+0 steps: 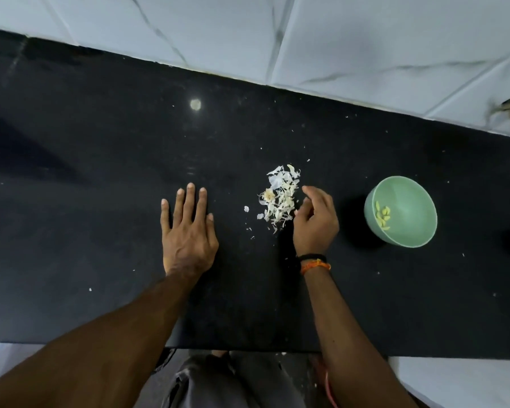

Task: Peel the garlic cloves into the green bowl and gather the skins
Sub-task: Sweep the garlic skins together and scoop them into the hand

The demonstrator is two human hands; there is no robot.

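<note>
from where i watch, the pile of garlic skins [278,195] lies just to the left of my right hand [315,222], touching or almost touching its curled fingertips; the pile runs long from far to near, leaning slightly left toward the near end; the right hand is plainly the nearer one, its fingers loosely curled with the palm side turned toward the skins, and i cannot tell whether it pinches a flake or holds nothing; the left hand [187,228] rests flat on the black countertop [100,172], fingers straight and spread, well apart from the pile on its left side; between that hand and the pile sit a few stray skin flakes [249,219], with smaller specks scattered farther out; the green bowl [409,201] stands to the right of the right hand, near but apart, with the peeled garlic cloves [382,217] lying against its left inner wall; i judge the peeling done and the gathering under way; a sweep leftward would push the pile toward the waiting left hand, and nothing stands between them but the strays; the light flakes could scatter if swept fast.
</note>
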